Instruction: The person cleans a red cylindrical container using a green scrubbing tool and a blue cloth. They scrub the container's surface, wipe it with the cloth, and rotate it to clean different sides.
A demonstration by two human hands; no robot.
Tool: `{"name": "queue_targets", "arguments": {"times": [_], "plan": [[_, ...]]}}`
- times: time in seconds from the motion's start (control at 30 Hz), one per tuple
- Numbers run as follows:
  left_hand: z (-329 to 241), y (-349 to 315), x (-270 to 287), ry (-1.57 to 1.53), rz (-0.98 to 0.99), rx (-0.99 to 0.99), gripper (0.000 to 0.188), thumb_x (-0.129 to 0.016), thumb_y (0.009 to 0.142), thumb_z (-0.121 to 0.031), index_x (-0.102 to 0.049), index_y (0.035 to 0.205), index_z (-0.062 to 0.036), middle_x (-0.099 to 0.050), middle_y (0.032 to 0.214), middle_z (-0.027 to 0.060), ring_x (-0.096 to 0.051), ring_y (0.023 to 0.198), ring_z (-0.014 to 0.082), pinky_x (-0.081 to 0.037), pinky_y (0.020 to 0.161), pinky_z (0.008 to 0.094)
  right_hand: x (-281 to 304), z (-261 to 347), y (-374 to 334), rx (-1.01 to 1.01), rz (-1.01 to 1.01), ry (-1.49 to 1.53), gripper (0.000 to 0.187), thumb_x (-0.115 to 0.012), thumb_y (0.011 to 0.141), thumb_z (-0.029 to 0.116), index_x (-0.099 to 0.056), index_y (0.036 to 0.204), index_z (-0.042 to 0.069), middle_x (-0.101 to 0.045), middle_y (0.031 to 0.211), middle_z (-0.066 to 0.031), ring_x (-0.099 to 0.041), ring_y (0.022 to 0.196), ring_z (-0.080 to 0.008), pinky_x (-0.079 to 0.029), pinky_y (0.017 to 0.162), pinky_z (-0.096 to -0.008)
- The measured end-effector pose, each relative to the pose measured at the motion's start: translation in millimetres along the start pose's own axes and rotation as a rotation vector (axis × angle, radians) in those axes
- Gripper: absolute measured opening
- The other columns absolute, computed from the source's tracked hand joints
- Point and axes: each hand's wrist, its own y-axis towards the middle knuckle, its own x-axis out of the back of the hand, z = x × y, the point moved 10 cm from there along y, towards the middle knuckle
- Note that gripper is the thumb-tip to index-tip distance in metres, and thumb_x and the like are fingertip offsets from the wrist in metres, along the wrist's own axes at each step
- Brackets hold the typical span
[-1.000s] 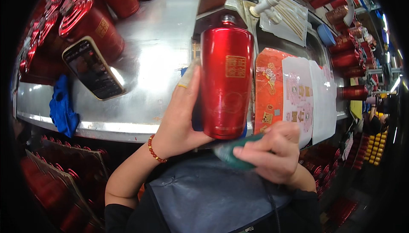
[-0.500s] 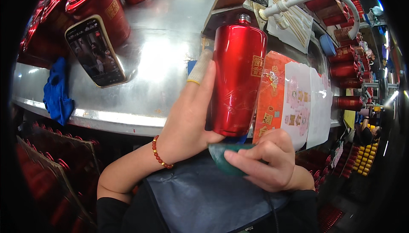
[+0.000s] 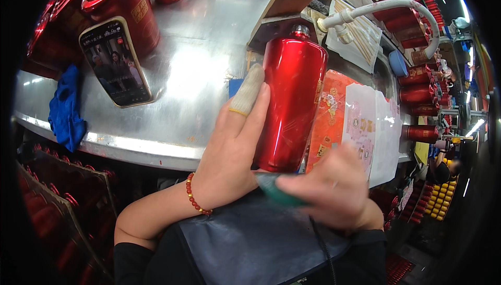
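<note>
A glossy red bottle (image 3: 292, 102) with a bare threaded neck leans in front of me, its neck pointing away. My left hand (image 3: 232, 134) grips it along its left side, with a pale knitted cot (image 3: 248, 92) on one finger and the thumb by the base. A gold label shows only as a sliver at the bottle's right edge. My right hand (image 3: 334, 186), smeared by motion, pinches a flat dark green scraper (image 3: 279, 191) just below the bottle's base. Whether the scraper touches the bottle, I cannot tell.
A phone (image 3: 116, 63) leans against red canisters (image 3: 125, 11) at the left of the metal worktop (image 3: 182, 113). A blue cloth (image 3: 68, 110) hangs over its edge. Right of the bottle lie orange and white printed sheets (image 3: 360, 128). A white bent pipe (image 3: 386, 7) arches behind.
The bottle has turned in my left hand, so its gold label has moved to the right edge. Its base has come slightly nearer me. My right hand has shifted slightly with the scraper.
</note>
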Motion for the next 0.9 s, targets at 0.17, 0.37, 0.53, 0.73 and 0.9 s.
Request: {"name": "queue_targets", "arguments": {"times": [0.17, 0.37, 0.53, 0.73, 0.9], "plan": [[-0.7, 0.6, 2.5, -0.004, -0.022, 0.002, 0.111, -0.089, 0.072, -0.016, -0.025, 0.160, 0.0044, -0.024, 0.165, 0.0298, -0.038, 0.143, 0.0485, -0.036, 0.117, 0.0497, 61.6, -78.1, 20.5, -0.315, -0.342, -0.121, 0.022, -0.083, 0.078, 0.004, -0.079, 0.100, 0.007, -0.052, 0.074, -0.0025, -0.049, 0.073, -0.0189, -0.039, 0.064, -0.0341], [4.1, 1.5, 2.5, -0.004, -0.042, -0.022, 0.111, -0.089, 0.072, -0.019, -0.026, 0.160, 0.0031, -0.023, 0.166, 0.0286, -0.042, 0.140, 0.0473, -0.038, 0.115, 0.0493, 20.1, -33.3, 29.8, -0.087, 0.012, -0.029, 0.037, -0.082, 0.067, 0.001, -0.079, 0.103, 0.011, -0.052, 0.075, -0.0006, -0.053, 0.076, -0.0225, -0.042, 0.070, -0.0364], [8.3, -1.0, 0.8, -0.023, -0.010, -0.003, 0.112, -0.090, 0.072, -0.020, -0.026, 0.161, 0.0027, -0.022, 0.167, 0.0283, -0.040, 0.143, 0.0466, -0.036, 0.117, 0.0492, 40.2, -39.1, 29.7, -0.025, -0.162, -0.401, 0.037, -0.079, 0.068, 0.000, -0.078, 0.103, 0.012, -0.047, 0.073, -0.0002, -0.049, 0.075, -0.0203, -0.037, 0.063, -0.0340], [18.6, -1.7, 1.2, -0.099, 0.012, -0.034, 0.116, -0.091, 0.073, -0.024, -0.022, 0.162, 0.0021, -0.022, 0.167, 0.0277, -0.036, 0.147, 0.0457, -0.033, 0.120, 0.0481, 71.0, -105.8, 17.5, -0.359, -0.446, -0.125, 0.032, -0.080, 0.069, 0.000, -0.082, 0.097, 0.013, -0.055, 0.075, 0.0031, -0.051, 0.073, -0.0190, -0.042, 0.069, -0.0308], [29.2, -1.2, -6.2, -0.106, 0.086, -0.039, 0.120, -0.092, 0.072, -0.028, -0.019, 0.162, 0.0032, -0.024, 0.166, 0.0289, -0.035, 0.147, 0.0457, -0.033, 0.119, 0.0479, 20.7, -45.9, 21.2, 0.042, -0.109, -0.062, 0.027, -0.079, 0.071, 0.004, -0.081, 0.092, 0.019, -0.049, 0.073, 0.0021, -0.049, 0.071, -0.0157, -0.041, 0.066, -0.0296]]}}
